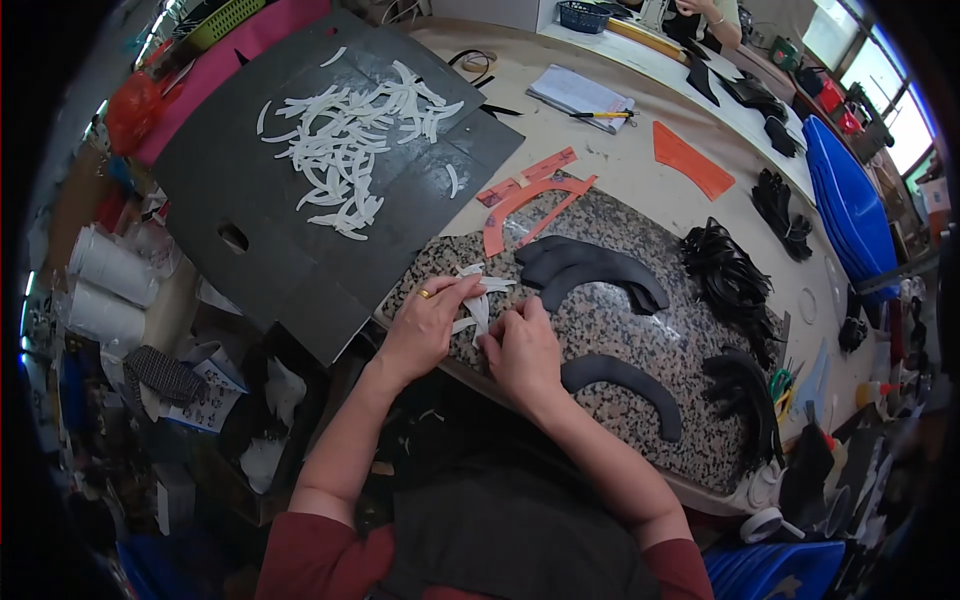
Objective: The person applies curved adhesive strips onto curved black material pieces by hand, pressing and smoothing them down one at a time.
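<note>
At the centre, the left hand (428,318) is pinching thin, curved, whitish strips (478,300) over the speckled slab (600,330); the right hand (525,352) is curling its fingers at their lower ends, its exact grip unclear.

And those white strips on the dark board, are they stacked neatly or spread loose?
Spread loose: the white strips overlap at all angles on the dark board, with a few lying apart from the rest.

The table (622,140) supports a speckled stone slab (610,338) beneath the hands (525,355); a grey board (215,140) left of them; a notepad (575,90) and orange panel (692,160) beyond.
</note>
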The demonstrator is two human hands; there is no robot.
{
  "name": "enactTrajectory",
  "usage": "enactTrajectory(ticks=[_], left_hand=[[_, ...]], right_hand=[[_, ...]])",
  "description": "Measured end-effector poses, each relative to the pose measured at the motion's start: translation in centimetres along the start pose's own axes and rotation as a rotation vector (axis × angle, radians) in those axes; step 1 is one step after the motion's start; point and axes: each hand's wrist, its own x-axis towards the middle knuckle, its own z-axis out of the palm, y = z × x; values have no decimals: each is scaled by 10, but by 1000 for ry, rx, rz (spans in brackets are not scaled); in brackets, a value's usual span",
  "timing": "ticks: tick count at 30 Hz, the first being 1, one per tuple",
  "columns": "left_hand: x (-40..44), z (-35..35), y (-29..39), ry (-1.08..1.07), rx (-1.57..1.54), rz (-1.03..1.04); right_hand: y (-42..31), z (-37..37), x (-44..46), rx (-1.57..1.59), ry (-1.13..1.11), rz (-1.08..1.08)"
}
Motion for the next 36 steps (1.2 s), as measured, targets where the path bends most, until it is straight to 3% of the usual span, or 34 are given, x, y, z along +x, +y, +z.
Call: enactTrajectory(ticks=[7, 10, 13, 19, 22, 23, 26, 36], left_hand=[[-5, 14, 12, 112, 141, -60], [-2, 13, 14, 144, 204, -2], [0, 21, 7, 225, 104, -59], [10, 22, 23, 358, 104, -133], [3, 21, 65, 301, 54, -25], [-3, 23, 77, 199, -19, 62], [-23, 47, 99, 38, -81, 166], [-36, 64, 104, -20, -40, 146]], right_hand=[[9, -16, -23, -106, 8, -389], [2, -60, -46, 10, -156, -262], [11, -115, -55, 260, -52, -34], [57, -165, -67, 186, 48, 145], [67, -163, -69, 284, -66, 304], [70, -160, -68, 299, -104, 250], [72, -152, -56, 511, -159, 432], [102, -145, -28, 395, -332, 438]])
